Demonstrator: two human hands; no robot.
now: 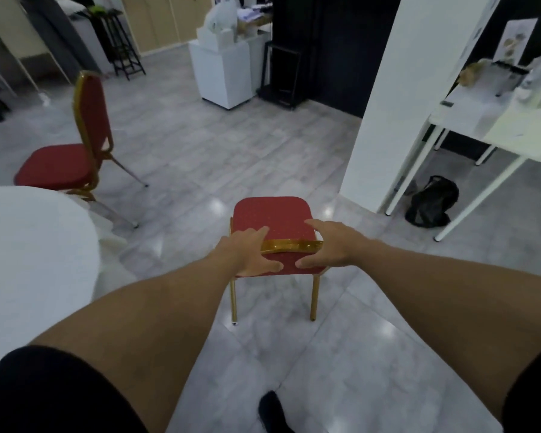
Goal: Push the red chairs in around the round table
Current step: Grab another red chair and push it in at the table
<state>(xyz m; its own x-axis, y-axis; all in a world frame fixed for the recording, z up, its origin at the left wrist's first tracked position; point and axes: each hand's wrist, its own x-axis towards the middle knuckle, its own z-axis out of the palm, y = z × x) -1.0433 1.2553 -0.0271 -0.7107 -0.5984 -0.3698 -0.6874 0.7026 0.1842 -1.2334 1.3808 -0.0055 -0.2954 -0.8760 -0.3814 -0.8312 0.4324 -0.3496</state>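
A red chair point(274, 214) with a gold frame stands on the tiled floor in front of me, seen from behind and above. My left hand point(247, 254) and my right hand point(328, 245) both grip the top of its backrest, fingers over the front and thumbs on the back. The round table point(28, 254) with a white cloth is at the left edge, apart from this chair. A second red chair point(66, 164) stands beyond the table, its seat close to the table's rim and its backrest away from it.
A white pillar point(388, 104) rises to the right, with a white folding table point(469, 120) and a black bag point(431, 201) under it. A white cabinet point(222, 70) and a black stand point(119, 45) are at the back. My shoe point(272, 410) shows below.
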